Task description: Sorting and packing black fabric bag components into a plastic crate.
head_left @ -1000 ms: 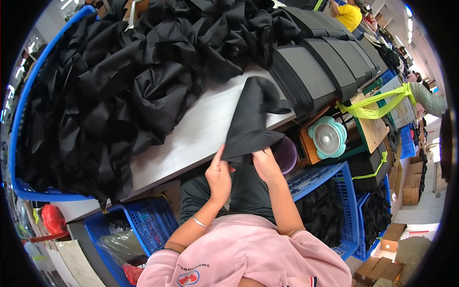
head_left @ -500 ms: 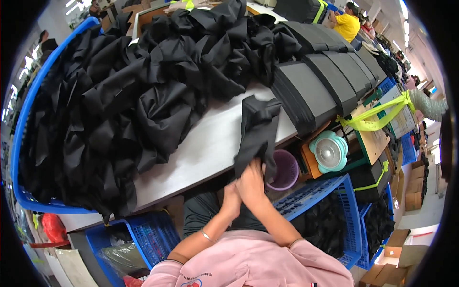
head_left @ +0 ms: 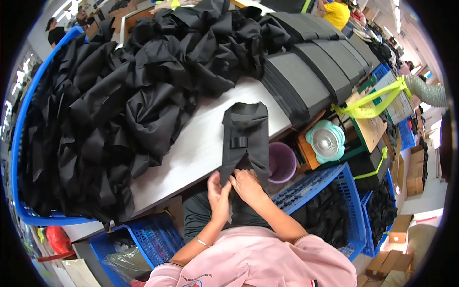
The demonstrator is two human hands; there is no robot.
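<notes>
A flat black fabric piece (head_left: 245, 136) with a small loop on it lies on the grey table (head_left: 191, 153), its near end hanging over the front edge. My left hand (head_left: 219, 195) and my right hand (head_left: 247, 185) both pinch that near end, side by side and touching. A large heap of crumpled black fabric pieces (head_left: 119, 105) covers the table's left and far side. Stacks of flat dark grey pieces (head_left: 306, 81) stand to the right of the piece I hold.
A purple bin (head_left: 282, 162) and a small teal fan (head_left: 326, 141) sit below the table edge at right. Blue crates (head_left: 334, 210) with black fabric stand at right; another blue crate (head_left: 143, 239) at lower left. A blue rim (head_left: 21, 129) borders the heap. People work at the back.
The black piece hung raised and bunched from my hands; now it lies spread flat on the table. My hands came together at its near end and moved slightly right.
</notes>
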